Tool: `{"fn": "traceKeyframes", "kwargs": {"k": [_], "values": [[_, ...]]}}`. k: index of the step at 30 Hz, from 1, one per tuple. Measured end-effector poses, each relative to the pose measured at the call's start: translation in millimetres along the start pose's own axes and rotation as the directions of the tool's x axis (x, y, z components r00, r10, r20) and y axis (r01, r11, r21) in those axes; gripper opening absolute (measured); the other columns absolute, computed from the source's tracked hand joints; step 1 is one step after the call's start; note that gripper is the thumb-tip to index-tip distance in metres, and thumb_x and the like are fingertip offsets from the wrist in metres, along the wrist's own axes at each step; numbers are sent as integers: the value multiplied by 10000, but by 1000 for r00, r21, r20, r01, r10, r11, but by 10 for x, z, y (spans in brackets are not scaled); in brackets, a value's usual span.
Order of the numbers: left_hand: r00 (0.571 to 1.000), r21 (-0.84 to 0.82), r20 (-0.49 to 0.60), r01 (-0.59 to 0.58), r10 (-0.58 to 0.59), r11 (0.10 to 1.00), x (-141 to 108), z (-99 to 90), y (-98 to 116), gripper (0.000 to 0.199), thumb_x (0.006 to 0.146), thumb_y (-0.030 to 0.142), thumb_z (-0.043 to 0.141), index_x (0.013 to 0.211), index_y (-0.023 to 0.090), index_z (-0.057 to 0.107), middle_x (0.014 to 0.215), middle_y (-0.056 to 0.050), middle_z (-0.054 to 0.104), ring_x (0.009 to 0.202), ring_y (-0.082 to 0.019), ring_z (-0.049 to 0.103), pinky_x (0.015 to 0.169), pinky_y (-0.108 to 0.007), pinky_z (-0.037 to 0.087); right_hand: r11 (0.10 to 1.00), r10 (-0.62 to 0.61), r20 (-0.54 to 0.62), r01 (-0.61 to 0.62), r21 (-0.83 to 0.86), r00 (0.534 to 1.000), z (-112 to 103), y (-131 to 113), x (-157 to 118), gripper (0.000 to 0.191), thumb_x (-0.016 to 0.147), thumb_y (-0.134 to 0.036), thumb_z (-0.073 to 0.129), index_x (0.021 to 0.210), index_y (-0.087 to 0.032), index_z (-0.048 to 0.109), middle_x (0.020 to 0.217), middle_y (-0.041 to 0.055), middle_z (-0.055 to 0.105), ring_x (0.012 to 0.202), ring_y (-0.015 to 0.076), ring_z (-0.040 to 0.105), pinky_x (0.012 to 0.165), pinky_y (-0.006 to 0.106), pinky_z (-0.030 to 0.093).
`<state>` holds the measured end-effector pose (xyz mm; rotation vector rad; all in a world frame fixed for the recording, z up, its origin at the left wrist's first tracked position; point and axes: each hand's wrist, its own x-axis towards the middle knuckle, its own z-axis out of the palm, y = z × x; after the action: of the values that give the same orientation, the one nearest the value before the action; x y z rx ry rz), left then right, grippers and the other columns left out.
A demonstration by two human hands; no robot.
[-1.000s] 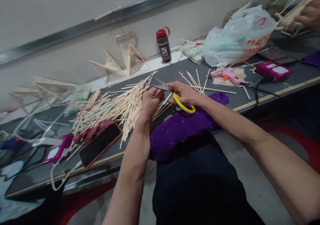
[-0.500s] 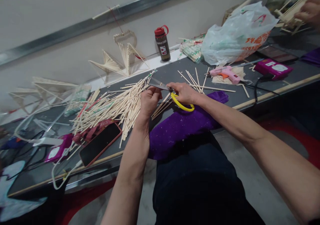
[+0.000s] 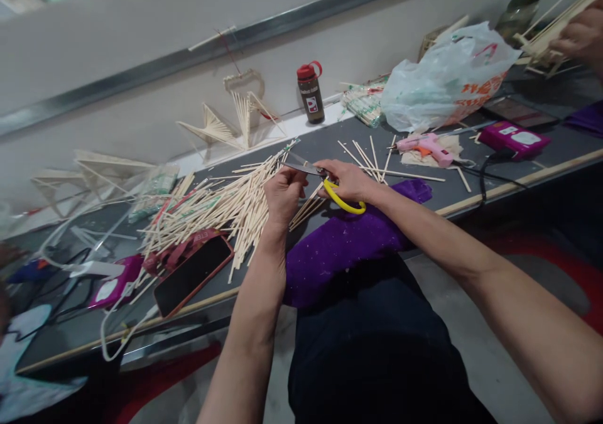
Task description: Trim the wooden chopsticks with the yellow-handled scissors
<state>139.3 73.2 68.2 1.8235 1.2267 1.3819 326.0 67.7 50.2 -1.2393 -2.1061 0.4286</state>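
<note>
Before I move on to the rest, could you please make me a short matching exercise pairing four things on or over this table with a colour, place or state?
Things:
1. Scissors
2. Bottle
3. Phone
4. Glue gun

Descriptions:
A. Lying with its dark screen up, near the front edge of the table
B. Pink, lying between the loose sticks and a purple box
C. Held in the right hand
D. Standing upright, with a red lid

Right pairs: 1-C, 2-D, 3-A, 4-B
</note>
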Motion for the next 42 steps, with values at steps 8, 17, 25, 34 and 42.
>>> {"fn": "traceKeyframes", "kwargs": {"k": [8,17,25,34,42], "values": [[997,55,68,-41,37,998,-16,-33,-58,316,869,375,604,611,193,620,524,39,575,408,-54,434,437,-205,322,1000,12,64,-11,-19,998,-40,1,-21,708,767,-462,681,1412,-261,469,1131,70,617,923,216,581,841,363,450],[995,174,80,-80,67,981,-32,-20,-33,366,883,382,582,572,192,617,478,37,542,432,-70,442,475,-218,326,1000,-23,65,24,-14,998,-15,36,-14,579,796,-346,605,1356,-228,514,1125,70,639,870,191,560,812,324,439],[998,224,68,-32,17,974,-15,3,-64,347,882,338,570,575,187,627,494,23,582,449,-81,490,472,-219,342,995,73,79,-68,-70,994,-89,-78,-13,488,797,-259,538,1278,-194,590,895,53,657,739,168,525,700,285,382],[999,121,28,13,-16,993,20,16,-65,144,804,277,649,706,172,650,615,20,658,440,-66,504,465,-208,391,997,44,52,-41,-59,998,-57,-45,-1,498,792,-267,577,1286,-210,585,938,41,660,770,168,552,732,285,410],[993,234,68,-106,92,967,-11,-16,-67,339,908,355,526,630,193,633,570,18,638,429,-69,489,482,-210,366,999,24,53,-22,-30,998,-42,-32,-5,703,772,-459,687,1408,-259,464,1193,75,607,957,216,580,870,363,454]]}}
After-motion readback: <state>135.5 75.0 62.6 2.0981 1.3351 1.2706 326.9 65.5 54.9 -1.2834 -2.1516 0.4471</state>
